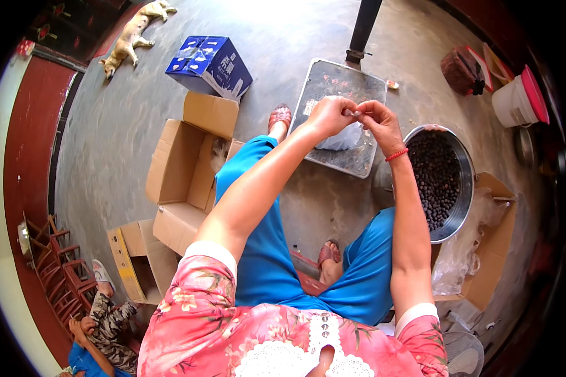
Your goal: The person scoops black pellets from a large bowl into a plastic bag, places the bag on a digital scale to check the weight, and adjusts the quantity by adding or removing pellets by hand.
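Over the metal platform of a floor scale (344, 162), my left hand (332, 115) and my right hand (382, 125) meet at the fingertips. Both pinch the gathered top of a translucent plastic bag (343, 138), whose filled lower part hangs or rests just above the platform; which of the two cannot be told. What the bag holds is not clear. A red beaded bracelet circles my right wrist. To the right, partly behind my right forearm, a metal basin (467, 188) holds many small dark round fruits or nuts (434, 174).
An open cardboard box (170, 165) stands at left, a second (158, 264) below it. Plastic bags (462, 264) fill a box at lower right. A blue carton (212, 66), a lying dog (129, 37), a white bucket (514, 103), a fan (460, 353) and a seated person (99, 344) surround the area.
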Available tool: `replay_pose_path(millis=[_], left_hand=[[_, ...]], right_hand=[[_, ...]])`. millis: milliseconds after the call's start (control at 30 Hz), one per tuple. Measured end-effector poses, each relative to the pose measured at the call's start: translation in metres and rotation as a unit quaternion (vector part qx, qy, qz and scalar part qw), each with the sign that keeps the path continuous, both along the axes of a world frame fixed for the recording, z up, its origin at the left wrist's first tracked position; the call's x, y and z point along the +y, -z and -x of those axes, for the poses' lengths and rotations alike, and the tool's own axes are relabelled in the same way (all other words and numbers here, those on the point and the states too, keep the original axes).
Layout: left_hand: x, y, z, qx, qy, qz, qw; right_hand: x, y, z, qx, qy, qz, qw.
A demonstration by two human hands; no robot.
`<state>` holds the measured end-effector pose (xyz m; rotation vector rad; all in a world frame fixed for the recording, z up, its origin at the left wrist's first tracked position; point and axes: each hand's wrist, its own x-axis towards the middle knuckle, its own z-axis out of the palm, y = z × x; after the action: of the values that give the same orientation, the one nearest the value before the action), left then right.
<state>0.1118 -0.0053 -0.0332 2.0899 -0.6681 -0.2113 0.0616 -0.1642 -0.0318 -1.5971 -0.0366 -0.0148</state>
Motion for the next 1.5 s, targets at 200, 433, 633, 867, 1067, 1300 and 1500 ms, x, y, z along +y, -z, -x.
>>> replay_pose_path(millis=[200,433,633,867,1067,1300,1500], left_hand=[[-0.003,-0.001,-0.001,0.02,-0.011,0.039,0.999],[-0.002,0.003,-0.008,0.065,0.062,0.06,0.994],[0.023,0.016,-0.012,-0.009,0.073,-0.307,0.949],[0.003,0.045,-0.007,0.06,0.181,-0.099,0.977],[0.005,0.023,-0.006,0.134,0.113,0.051,0.983],[0.003,-0.016,-0.003,0.127,0.075,0.193,0.97],[0.003,-0.039,0.002,0.138,0.078,0.218,0.963]], right_hand=[[0.0,0.016,0.002,0.014,-0.022,0.203,0.979],[0.002,0.049,-0.004,0.118,-0.009,0.127,0.985],[0.005,0.033,-0.003,0.012,-0.026,0.07,0.997],[0.013,0.003,0.006,-0.032,-0.061,-0.028,0.997],[-0.01,-0.031,0.013,0.037,-0.104,0.024,0.994],[0.006,-0.007,0.014,0.055,-0.179,0.353,0.916],[0.023,0.011,0.01,0.013,-0.128,0.198,0.972]])
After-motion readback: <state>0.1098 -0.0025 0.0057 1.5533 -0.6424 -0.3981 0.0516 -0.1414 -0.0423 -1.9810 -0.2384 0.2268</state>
